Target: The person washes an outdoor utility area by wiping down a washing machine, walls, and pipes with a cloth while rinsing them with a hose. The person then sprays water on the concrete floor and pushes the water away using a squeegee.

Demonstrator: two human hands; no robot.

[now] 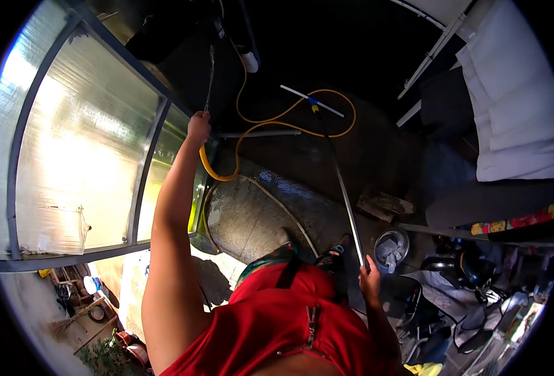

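My left hand (198, 127) is raised and closed around the end of a yellow hose (209, 168). Water (210, 78) streams from it toward the dark area ahead. From that hand the hose drops, then loops across the dark floor. At my right side, my right hand (369, 279) grips the pole of a floor squeegee (346, 199). Its long pale pole reaches forward, and the white squeegee blade (295, 91) with a blue and yellow joint lies inside the hose loop.
Framed translucent panels (89, 144) stand on the left. White cloth (515, 113) hangs at the right. A metal bucket (391, 245) holding something pale stands near my right hand, with clutter (471, 288) beyond. A second hose (283, 207) curves over the wet floor (252, 219) by my feet.
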